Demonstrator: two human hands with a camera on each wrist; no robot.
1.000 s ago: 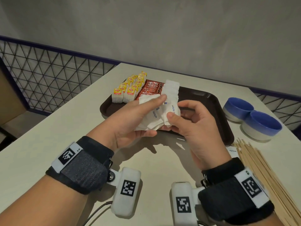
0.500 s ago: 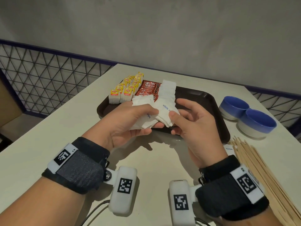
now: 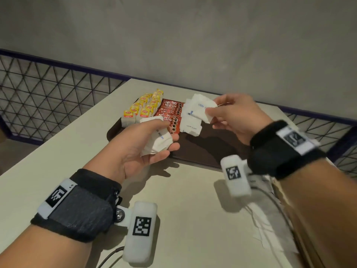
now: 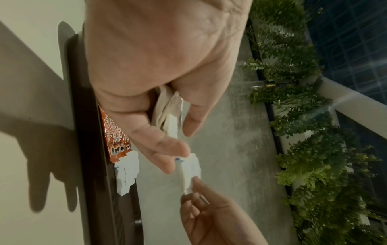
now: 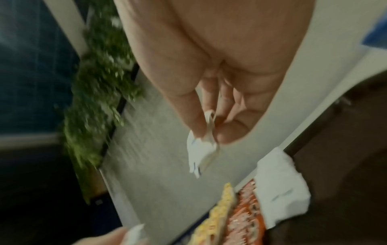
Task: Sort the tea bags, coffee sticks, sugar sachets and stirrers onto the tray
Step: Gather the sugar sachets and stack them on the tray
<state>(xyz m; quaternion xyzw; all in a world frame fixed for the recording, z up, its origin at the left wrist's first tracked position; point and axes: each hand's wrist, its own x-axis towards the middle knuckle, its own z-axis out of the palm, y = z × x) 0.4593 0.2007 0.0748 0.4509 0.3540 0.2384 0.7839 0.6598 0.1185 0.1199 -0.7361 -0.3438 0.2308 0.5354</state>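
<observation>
The dark tray [image 3: 202, 151] on the bench [image 3: 58, 151] carries tea bags [image 3: 143, 109], red coffee sticks [image 3: 171, 113] and a row of white sugar sachets [image 3: 191, 124]; its right half is bare; the right hand [image 3: 235, 117] pinches one sachet [image 3: 202, 110] above that row; the left hand [image 3: 139, 146] grips a bundle of sachets [image 3: 159, 140] over the tray's near edge.

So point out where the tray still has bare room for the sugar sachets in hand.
The brown tray is bare right of the laid sugar sachets, under the right hand. Its left end is crowded: tea bags, then coffee sticks. The left hand blocks the near left corner.
</observation>
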